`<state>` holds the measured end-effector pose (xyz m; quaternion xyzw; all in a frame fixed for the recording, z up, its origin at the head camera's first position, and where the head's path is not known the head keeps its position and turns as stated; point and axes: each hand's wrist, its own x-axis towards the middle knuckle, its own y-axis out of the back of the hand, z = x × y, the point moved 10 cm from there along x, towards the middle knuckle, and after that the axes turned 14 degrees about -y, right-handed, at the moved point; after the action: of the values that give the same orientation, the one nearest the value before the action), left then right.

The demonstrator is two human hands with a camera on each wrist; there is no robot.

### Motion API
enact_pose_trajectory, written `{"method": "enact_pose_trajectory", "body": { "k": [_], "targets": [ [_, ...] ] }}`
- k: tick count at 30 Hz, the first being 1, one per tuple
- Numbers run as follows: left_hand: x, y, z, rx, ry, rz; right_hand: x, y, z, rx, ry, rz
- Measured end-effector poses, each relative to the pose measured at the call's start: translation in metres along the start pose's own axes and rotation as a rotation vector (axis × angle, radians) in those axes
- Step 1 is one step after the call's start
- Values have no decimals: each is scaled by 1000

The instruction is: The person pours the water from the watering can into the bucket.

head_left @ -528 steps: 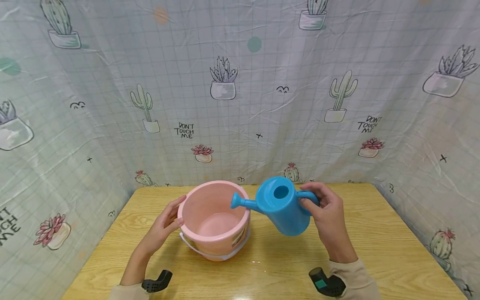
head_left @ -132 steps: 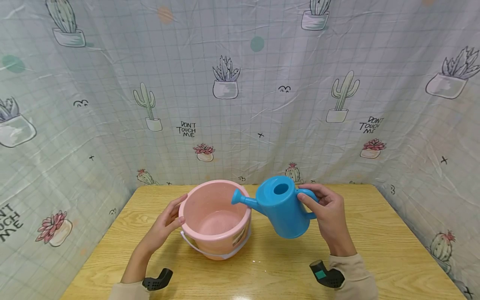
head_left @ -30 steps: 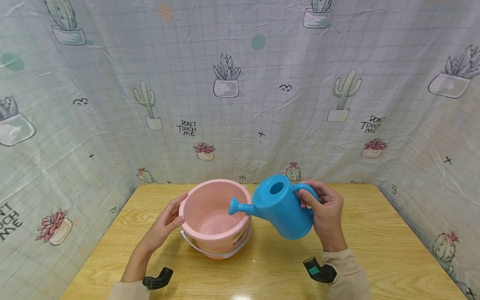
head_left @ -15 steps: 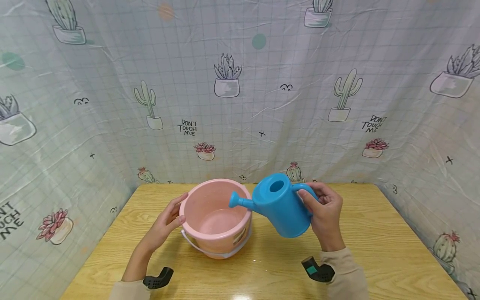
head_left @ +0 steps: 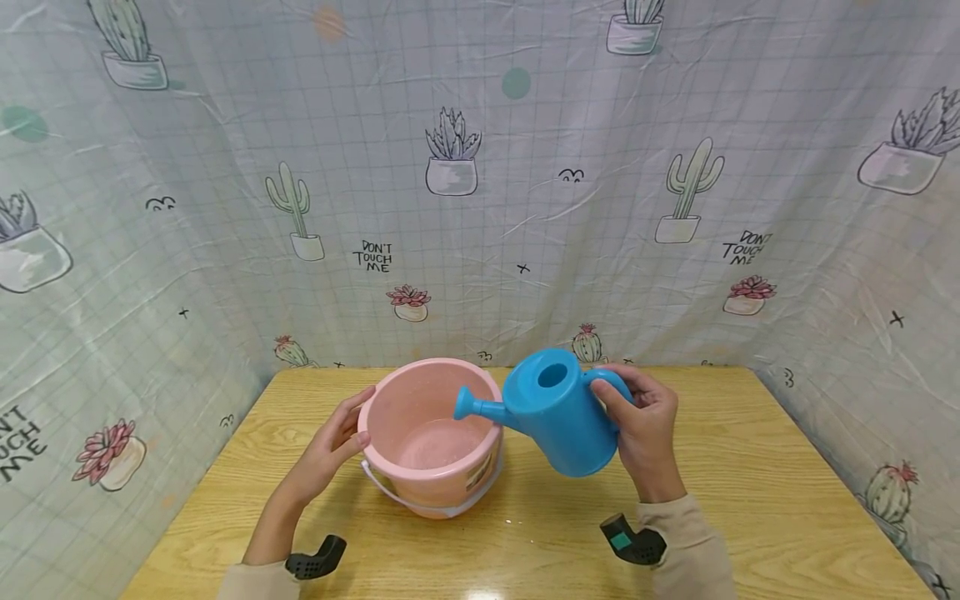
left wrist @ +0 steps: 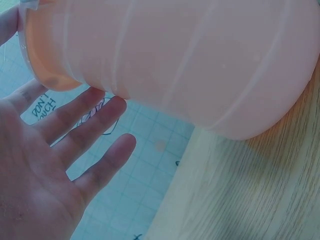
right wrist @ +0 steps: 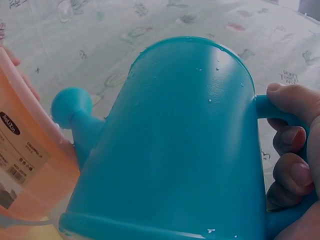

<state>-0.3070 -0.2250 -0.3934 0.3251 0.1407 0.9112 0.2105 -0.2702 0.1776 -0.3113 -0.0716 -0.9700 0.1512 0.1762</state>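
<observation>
A pink bucket stands on the table, with fine ripples at its bottom in the head view. My left hand rests against its left side, thumb on the rim and the other fingers spread nearly straight along the outer wall. My right hand grips the handle of a blue watering can, fingers curled round it. The can is held tilted to the left, and its spout head reaches over the bucket's right rim. Droplets cling to the can's wall in the right wrist view.
The bucket's white carrying handle hangs down at its front. Small wet spots glisten on the wooden table. A cactus-printed curtain rises behind the table and along both sides.
The watering can tips further left than several seconds ago and has shifted slightly left over the last half second. My left hand and the bucket have stayed in place.
</observation>
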Motion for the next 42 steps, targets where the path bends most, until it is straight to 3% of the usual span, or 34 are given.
{"method": "enact_pose_trajectory", "body": {
  "k": [28,42],
  "targets": [
    [0,0,0,-1,8,1,-1,1,-3,-48,9,61],
    [0,-1,1,-5,-9,-3,-2,-2,-5,-12,18,-7]
  ]
}}
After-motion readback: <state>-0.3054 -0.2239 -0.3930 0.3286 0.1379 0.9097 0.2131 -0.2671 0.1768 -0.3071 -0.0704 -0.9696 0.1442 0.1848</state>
